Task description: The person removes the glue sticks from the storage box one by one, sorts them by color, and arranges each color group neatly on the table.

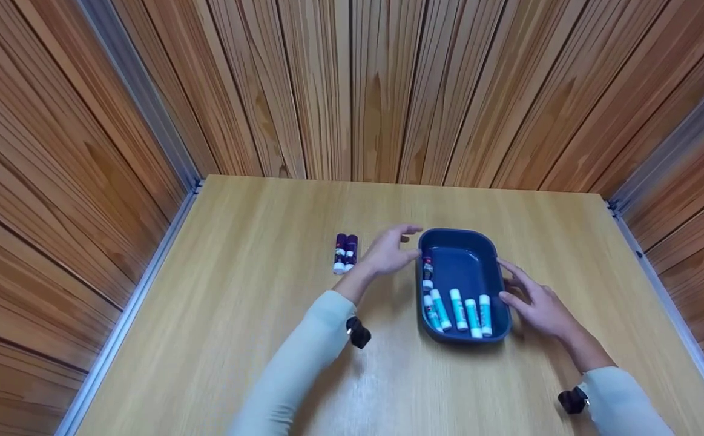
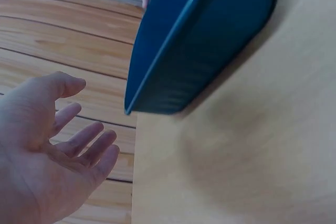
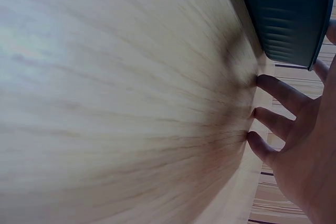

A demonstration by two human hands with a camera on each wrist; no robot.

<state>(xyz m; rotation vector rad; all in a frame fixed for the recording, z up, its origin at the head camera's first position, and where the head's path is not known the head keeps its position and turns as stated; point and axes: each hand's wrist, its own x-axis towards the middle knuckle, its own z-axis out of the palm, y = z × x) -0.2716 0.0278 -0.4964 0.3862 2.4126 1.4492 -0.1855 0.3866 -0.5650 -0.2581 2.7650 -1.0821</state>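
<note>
A dark blue tray (image 1: 463, 266) sits on the table between the two hands. Inside it, several white-and-turquoise glue sticks (image 1: 458, 310) lie toward the near end, and a dark purple glue stick (image 1: 427, 274) lies along the left wall. My left hand (image 1: 391, 249) is beside the tray's left rim; in the left wrist view its fingers are loosely bent with nothing in them. At the right rim, my right hand (image 1: 536, 303) has thumb and forefinger touching the edge. The right wrist view shows its other fingers (image 3: 281, 95) spread beside the tray's outer wall.
Two dark purple glue sticks (image 1: 345, 253) lie side by side on the wooden table (image 1: 255, 254), left of the left hand. Wooden plank walls (image 1: 376, 91) rise behind the table and at both sides, with metal strips (image 1: 140, 284) along the side edges.
</note>
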